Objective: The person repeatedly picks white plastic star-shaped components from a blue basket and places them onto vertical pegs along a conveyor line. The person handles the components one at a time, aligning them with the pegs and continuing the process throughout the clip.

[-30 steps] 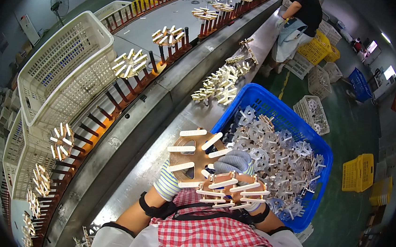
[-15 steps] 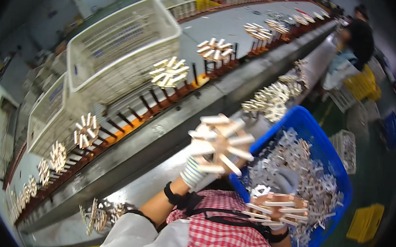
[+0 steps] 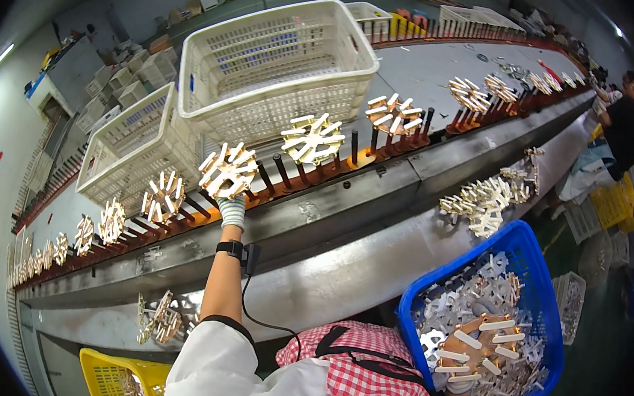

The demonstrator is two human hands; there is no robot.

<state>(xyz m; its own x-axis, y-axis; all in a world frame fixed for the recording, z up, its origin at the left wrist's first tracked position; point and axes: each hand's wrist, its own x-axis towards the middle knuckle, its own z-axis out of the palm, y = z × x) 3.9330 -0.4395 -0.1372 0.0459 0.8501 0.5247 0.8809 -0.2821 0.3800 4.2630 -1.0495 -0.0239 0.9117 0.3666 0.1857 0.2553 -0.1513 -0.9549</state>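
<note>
My left hand (image 3: 231, 210), in a striped glove, reaches out to the row of dark pegs along the line. It holds a round copper-coloured disc with white bars (image 3: 227, 172) from below, at the pegs; its fingertips are hidden behind the disc. My right hand (image 3: 458, 390), gloved too, stays low over the blue basket (image 3: 406, 311). Its fingers are mostly covered by a second copper-coloured disc with white bars (image 3: 475, 352), which it grips. Beside my left hand, similar discs stand on the pegs, one (image 3: 313, 139) to the right and another (image 3: 163, 197) to the left.
Large white crates (image 3: 276, 104) stand behind the pegs. A metal ledge (image 3: 341, 264) runs in front, with heaped pieces (image 3: 486, 201) at right and more (image 3: 163, 320) at left. Loose metal pieces fill the blue basket. A yellow basket (image 3: 102, 368) sits lower left; a person (image 3: 625, 127) works far right.
My left hand has moved forward and left, carrying its disc from in front of my body to the pegs. My right hand still holds its disc over the blue basket. The view has shifted.
</note>
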